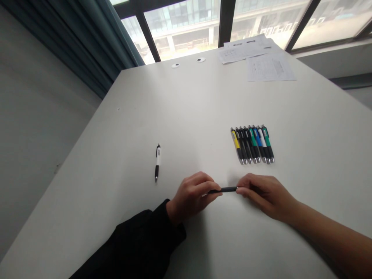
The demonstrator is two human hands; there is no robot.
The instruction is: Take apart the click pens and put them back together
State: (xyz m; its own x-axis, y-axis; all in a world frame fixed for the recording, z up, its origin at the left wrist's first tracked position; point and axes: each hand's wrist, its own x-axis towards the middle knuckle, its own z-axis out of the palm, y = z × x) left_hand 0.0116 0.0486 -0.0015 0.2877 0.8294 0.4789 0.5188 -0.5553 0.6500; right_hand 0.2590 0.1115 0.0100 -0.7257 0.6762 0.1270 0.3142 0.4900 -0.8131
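Note:
Between my two hands a black pen (229,189) is held level above the near part of the white table. My left hand (196,192), in a black sleeve, is closed around one end of it and hides that end. The fingertips of my right hand (261,192) pinch the other end. Just beyond my right hand lies a row of several pens (252,144) side by side, with yellow, black, green, blue and white barrels and black grips. A single white pen (158,157) with a black grip lies apart, left of my left hand.
The white table (174,104) stretches back to a window. Printed papers (270,66) lie at its far right. Two round white cable covers (201,60) sit along the far edge. A dark blue-green curtain (116,42) hangs at the back left, beside a wall.

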